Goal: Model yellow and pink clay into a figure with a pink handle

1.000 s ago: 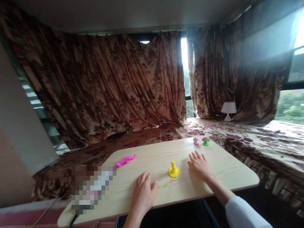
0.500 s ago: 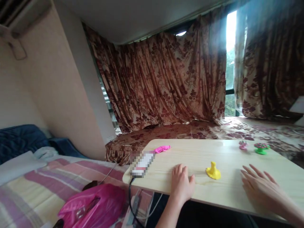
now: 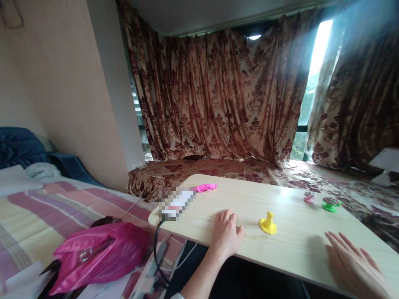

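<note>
We judge resting step: left hand (image 3: pixel 227 234) at tabletop's (image 3: pixel 237 195) near edge, right hand (image 3: pixel 355 259) toward right edge, both slack, empty; yellow figure (image 3: pixel 268 224) between. Lifting it would call for pinching stem.

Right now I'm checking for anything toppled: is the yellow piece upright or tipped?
Upright: the yellow piece rests on its wide base on the table, its narrow stem pointing up.
</note>
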`<state>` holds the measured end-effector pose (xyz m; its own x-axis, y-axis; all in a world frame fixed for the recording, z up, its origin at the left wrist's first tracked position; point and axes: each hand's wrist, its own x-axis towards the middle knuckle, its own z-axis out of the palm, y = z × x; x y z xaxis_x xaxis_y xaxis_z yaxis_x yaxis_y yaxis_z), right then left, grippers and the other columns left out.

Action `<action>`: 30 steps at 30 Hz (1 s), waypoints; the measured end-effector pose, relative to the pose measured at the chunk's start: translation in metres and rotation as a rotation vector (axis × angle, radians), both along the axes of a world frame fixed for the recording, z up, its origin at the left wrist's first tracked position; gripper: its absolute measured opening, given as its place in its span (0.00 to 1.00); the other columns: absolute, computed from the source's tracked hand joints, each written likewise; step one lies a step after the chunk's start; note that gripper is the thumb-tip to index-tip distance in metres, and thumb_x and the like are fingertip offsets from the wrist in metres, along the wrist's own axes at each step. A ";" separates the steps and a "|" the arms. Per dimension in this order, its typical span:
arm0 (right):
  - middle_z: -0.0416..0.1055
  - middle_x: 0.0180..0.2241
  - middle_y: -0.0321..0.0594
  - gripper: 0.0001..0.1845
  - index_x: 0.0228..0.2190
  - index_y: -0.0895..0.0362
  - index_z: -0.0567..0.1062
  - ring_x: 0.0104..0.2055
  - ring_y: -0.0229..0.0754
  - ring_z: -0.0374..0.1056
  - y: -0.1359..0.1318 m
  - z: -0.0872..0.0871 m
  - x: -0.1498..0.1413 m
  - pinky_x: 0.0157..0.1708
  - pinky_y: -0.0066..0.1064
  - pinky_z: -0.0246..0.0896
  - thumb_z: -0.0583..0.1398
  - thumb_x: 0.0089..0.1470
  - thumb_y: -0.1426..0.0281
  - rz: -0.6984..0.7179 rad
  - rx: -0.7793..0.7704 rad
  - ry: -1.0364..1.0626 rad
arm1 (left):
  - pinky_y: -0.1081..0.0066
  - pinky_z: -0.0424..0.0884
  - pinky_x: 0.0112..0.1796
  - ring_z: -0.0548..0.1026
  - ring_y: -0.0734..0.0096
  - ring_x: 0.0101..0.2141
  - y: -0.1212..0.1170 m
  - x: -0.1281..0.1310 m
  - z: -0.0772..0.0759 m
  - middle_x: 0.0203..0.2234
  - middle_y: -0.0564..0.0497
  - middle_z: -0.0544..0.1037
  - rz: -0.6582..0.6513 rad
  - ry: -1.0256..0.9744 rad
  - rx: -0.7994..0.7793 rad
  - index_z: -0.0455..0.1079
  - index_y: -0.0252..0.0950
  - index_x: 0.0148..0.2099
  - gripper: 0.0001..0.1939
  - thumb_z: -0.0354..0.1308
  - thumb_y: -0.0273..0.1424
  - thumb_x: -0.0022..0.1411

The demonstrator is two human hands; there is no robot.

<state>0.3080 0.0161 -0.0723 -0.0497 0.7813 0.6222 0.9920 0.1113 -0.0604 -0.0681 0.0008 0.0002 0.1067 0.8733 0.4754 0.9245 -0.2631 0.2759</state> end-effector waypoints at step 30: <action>0.63 0.55 0.44 0.19 0.51 0.56 0.67 0.56 0.49 0.60 0.037 0.045 -0.058 0.54 0.51 0.54 0.56 0.59 0.65 -0.066 -0.189 -0.139 | 0.60 0.57 0.56 0.65 0.56 0.55 0.023 0.013 -0.011 0.52 0.41 0.71 -0.016 0.085 0.019 0.69 0.32 0.53 0.21 0.47 0.37 0.63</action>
<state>0.2504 0.0533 -0.0276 -0.0695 0.8875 0.4556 0.9970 0.0456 0.0632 -0.0550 0.0239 -0.0107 0.1614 0.8620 0.4805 0.9401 -0.2825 0.1910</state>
